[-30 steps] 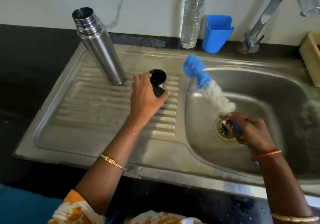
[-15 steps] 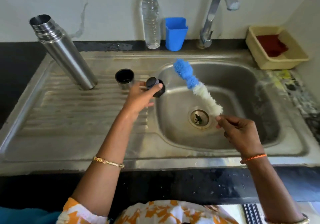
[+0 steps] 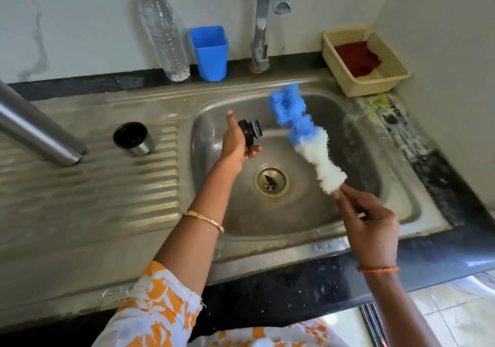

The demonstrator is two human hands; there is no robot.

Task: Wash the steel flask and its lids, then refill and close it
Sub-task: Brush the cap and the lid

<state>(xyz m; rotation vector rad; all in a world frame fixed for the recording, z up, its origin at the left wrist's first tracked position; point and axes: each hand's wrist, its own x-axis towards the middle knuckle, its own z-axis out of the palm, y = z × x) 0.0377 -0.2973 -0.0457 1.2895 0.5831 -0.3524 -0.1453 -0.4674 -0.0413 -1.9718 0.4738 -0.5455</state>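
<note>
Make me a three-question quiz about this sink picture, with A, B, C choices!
1. Where is the small steel cup lid?
A. on the ridged draining board
B. in the basin
C. in the yellow basket

2. What colour is the square plastic tumbler by the wall?
A. red
B. blue
C. green

3. What is the left hand doing?
A. resting flat
B. turning the tap
C. holding the black round stopper

Answers: 1 A, it stands upright on the ridges beside the tall steel flask. 2 B, it is plainly blue. 3 C, its fingers curl round the stopper over the basin, while the right hand holds the blue and white bottle brush.
</note>
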